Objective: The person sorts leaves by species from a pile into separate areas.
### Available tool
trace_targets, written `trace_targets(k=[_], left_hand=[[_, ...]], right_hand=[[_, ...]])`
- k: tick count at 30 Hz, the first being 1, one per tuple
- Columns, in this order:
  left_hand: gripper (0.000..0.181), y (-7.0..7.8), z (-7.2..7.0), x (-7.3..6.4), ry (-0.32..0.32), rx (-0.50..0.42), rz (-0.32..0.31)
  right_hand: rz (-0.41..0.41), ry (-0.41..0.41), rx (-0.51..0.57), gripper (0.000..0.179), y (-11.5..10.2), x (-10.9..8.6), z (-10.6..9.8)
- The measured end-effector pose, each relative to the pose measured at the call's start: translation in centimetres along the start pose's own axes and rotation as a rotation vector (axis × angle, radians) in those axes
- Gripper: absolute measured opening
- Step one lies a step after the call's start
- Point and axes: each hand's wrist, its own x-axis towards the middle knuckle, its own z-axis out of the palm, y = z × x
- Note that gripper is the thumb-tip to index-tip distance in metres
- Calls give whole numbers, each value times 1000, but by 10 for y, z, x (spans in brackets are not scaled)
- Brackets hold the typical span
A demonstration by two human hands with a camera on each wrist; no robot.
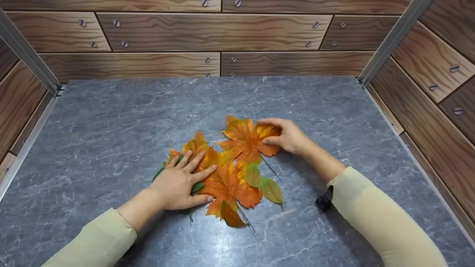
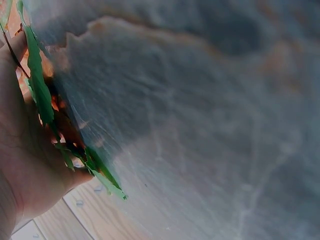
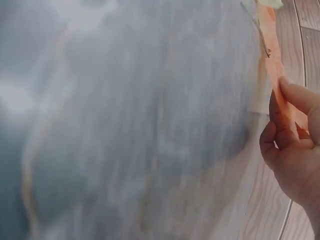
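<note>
- One orange leaf (image 1: 246, 139) is just right of the centre of the frame; the right hand (image 1: 291, 137) pinches its right edge between the thumb and the fingers, as the right wrist view also shows.
- Below it, nearer to the middle, another large orange leaf (image 1: 228, 181) lies in a pile, with thin dark stems (image 1: 248, 218) pointing down to the right.
- The left hand (image 1: 178, 183) rests flat on the left part of this pile, its fingers straight and spread, gripping nothing.
- Dark green leaves (image 1: 197, 187) show from under this hand.
- Two yellow-green leaves (image 1: 271, 191) are on the right side of the pile, and a brownish leaf (image 1: 232, 216) at its lower edge.
- All lies on the grey marbled worktop (image 1: 130, 111).
- Wood-patterned walls (image 1: 215, 31) stand at the top and both sides of the frame.
</note>
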Motion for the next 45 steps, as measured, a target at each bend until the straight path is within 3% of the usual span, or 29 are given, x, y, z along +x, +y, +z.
trace_targets(k=[10,16,24,32,37,41,45], left_hand=[[84,1,-1,3,2,4,10],[85,0,-1,2,15,13,13],[84,-2,-2,-1,28,5,14],[84,-1,1,-1,22,12,13],[84,-1,2,-1,23,13,15],[85,-1,2,0,21,20,12],[86,-1,2,0,15,25,6]], right_hand=[[2,224,148,38,15,-2,-35],[-3,377,263,39,22,0,-57],[29,495,264,31,39,-1,-88],[101,523,341,42,65,-3,-116],[138,512,377,47,65,-9,-127],[152,494,374,48,62,-13,-131],[190,465,334,50,81,-9,-134]])
